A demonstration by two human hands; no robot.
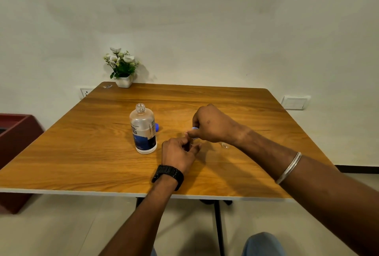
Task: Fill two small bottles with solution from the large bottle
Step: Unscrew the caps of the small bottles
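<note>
The large clear bottle [144,130] with a blue label stands uncapped on the wooden table [102,159]; its blue cap [156,127] lies just behind it. My left hand [179,154] wraps around a small clear bottle [192,144], mostly hidden by the fingers. My right hand [213,124] pinches a small blue cap [194,129] directly on top of that bottle. A second small clear bottle [225,145] stands on the table to the right, partly hidden under my right wrist.
A white pot of artificial flowers [122,69] sits at the table's far left corner against the wall. A dark red bin [16,132] stands left of the table. My knee [263,244] shows below the near edge.
</note>
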